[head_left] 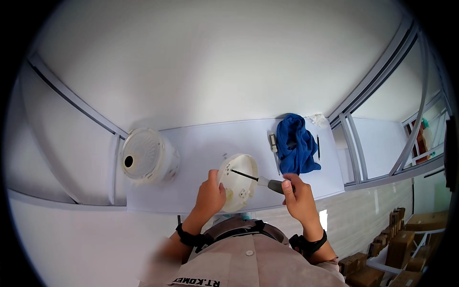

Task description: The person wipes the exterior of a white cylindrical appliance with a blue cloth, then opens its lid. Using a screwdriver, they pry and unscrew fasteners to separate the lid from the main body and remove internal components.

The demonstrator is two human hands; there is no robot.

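Bare table (201, 143) between round white housing (148, 160) at 9 o'clock and blue cloth (296, 143) at 2 o'clock: open lane toward 12. Small tool (273, 142) lies touching the cloth's left edge. Right of cloth, a thin pen (318, 146), then the window frame (356, 143) blocks.

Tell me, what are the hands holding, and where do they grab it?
Left hand grips the round white cover by its rim. Right hand holds the screwdriver by its handle.

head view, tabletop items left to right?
White round housing on its side → left hand → white bowl-shaped part → screwdriver → right hand; behind it, blue cloth.
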